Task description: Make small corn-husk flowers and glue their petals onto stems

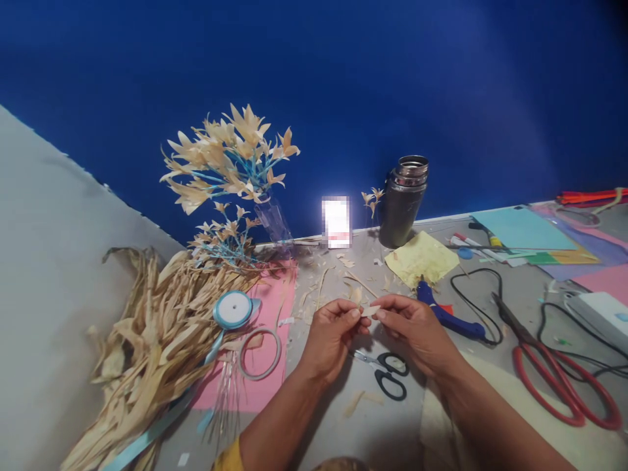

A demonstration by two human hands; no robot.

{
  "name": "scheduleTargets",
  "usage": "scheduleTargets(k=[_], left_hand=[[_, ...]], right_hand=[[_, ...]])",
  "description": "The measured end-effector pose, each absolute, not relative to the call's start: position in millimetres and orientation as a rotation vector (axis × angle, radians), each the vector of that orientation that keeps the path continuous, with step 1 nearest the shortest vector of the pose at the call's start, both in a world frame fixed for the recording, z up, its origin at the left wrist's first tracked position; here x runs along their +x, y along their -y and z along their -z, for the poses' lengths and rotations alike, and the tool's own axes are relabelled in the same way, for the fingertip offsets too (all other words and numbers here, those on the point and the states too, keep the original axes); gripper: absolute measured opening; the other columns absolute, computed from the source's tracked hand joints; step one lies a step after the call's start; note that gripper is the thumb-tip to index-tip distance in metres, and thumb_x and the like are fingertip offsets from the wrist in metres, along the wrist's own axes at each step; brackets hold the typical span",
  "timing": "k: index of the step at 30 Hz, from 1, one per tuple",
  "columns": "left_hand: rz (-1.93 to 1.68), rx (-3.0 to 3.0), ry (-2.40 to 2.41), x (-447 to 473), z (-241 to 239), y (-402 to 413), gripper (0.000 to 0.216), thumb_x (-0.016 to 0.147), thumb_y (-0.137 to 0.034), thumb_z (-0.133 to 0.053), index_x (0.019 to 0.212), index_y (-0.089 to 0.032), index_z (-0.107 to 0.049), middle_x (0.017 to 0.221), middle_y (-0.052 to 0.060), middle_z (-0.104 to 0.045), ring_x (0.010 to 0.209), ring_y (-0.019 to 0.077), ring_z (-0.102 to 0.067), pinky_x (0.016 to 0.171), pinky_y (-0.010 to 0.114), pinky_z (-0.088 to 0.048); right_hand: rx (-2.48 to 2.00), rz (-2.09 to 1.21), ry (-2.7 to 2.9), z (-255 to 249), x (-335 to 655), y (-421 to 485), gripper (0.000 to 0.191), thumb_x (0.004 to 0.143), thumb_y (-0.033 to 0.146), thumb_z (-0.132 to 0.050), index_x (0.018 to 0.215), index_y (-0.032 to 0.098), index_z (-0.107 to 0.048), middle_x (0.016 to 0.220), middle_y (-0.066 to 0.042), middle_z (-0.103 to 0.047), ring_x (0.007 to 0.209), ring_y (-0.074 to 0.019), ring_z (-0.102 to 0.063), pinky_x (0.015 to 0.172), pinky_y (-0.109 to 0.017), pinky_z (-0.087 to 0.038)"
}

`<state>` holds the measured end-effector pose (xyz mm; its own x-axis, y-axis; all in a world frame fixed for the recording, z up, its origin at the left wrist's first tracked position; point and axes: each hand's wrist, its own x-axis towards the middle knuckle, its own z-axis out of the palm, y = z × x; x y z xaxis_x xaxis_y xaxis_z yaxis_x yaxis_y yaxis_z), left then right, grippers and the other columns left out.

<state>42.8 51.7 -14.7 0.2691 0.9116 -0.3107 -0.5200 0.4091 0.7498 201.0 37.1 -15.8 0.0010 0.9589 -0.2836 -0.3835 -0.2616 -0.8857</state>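
Note:
Both hands meet over the middle of the grey table. My left hand and my right hand each pinch an end of a small pale husk strip, fingers closed on it. Small black-handled scissors lie on the table just under my hands. A blue glue gun rests right behind my right hand.
A heap of dried husks lies at left beside a pink sheet, a ribbon spool and a tape ring. Husk flowers in a vase stand at the back, with a steel flask. Large red scissors, cables and coloured papers lie at right.

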Motion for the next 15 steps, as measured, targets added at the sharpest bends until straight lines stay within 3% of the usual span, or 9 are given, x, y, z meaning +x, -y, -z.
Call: scheduleTargets(k=[4,7,12,15], left_hand=[[-1.121,0.472,-0.778,47.7,18.8,-51.1,0.03,0.058,-0.024,-0.095,0.072,-0.014,-0.071,0.072,0.003,-0.073,0.066,0.0122,-0.067,0.067,0.023,-0.053],[-1.17,0.471,-0.774,52.4,21.4,-49.6,0.03,0.056,-0.026,-0.096,0.07,-0.015,-0.071,0.074,0.003,-0.074,0.068,0.0125,-0.067,0.07,0.024,-0.053],[-1.202,0.533,-0.811,57.3,28.3,-46.2,0.03,0.055,-0.027,-0.096,0.071,-0.016,-0.073,0.074,0.001,-0.073,0.063,0.0118,-0.064,0.069,0.025,-0.052],[-1.225,0.601,-0.849,57.9,34.1,-44.3,0.027,0.059,-0.028,-0.094,0.073,-0.016,-0.074,0.072,0.0,-0.071,0.065,0.0122,-0.064,0.071,0.026,-0.051]], right_hand=[[-1.054,-1.572,0.709,19.3,197.4,-34.9,0.037,0.058,0.038,-0.095,0.083,0.018,-0.076,0.074,-0.002,-0.072,0.065,-0.0133,-0.062,0.059,-0.024,-0.043],[-1.014,-1.584,0.696,21.8,194.0,-33.8,0.036,0.059,0.038,-0.095,0.083,0.019,-0.075,0.079,-0.003,-0.074,0.075,-0.0169,-0.067,0.069,-0.026,-0.048],[-1.049,-1.578,0.657,23.4,192.3,-33.6,0.036,0.063,0.043,-0.092,0.076,0.018,-0.07,0.064,0.001,-0.068,0.051,-0.0075,-0.048,0.048,-0.02,-0.031],[-1.043,-1.574,0.687,25.0,192.0,-33.4,0.038,0.064,0.044,-0.091,0.08,0.018,-0.069,0.065,0.001,-0.067,0.05,-0.007,-0.045,0.047,-0.02,-0.027]])
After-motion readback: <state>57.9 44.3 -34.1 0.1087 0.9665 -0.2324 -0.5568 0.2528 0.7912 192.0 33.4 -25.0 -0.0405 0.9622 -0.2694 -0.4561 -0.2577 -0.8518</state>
